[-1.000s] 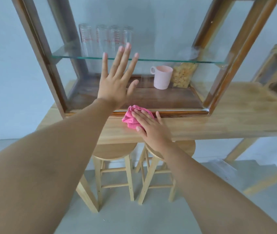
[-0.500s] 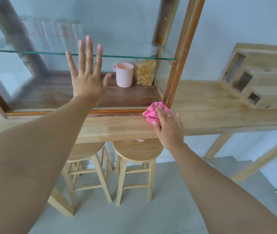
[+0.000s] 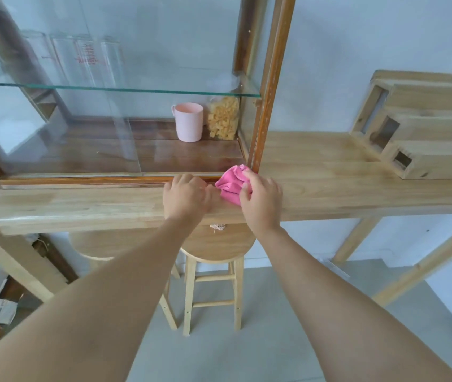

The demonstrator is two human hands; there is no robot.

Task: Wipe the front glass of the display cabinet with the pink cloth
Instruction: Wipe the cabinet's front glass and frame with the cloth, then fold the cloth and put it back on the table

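The display cabinet point(image 3: 265, 86) has a brown wooden frame and stands on a long light wooden table point(image 3: 315, 175). Its front glass point(image 3: 87, 128) fills the left half of the view. The pink cloth point(image 3: 230, 184) lies bunched on the table at the cabinet's lower right front corner. My right hand point(image 3: 260, 201) presses on the cloth's right side, fingers curled over it. My left hand point(image 3: 186, 195) rests just left of the cloth at the cabinet's bottom rail, fingers bent and touching the cloth's edge.
Inside the cabinet stand a pink mug point(image 3: 188, 121), a jar of yellow pasta point(image 3: 223, 118) and clear glasses point(image 3: 87, 57) on a glass shelf. A wooden rack point(image 3: 423, 128) lies on the table at right. Two wooden stools point(image 3: 214, 260) stand under the table.
My left hand has come off the glass and dropped down to the table beside the cloth. The right hand stays on the cloth at the cabinet's right corner.
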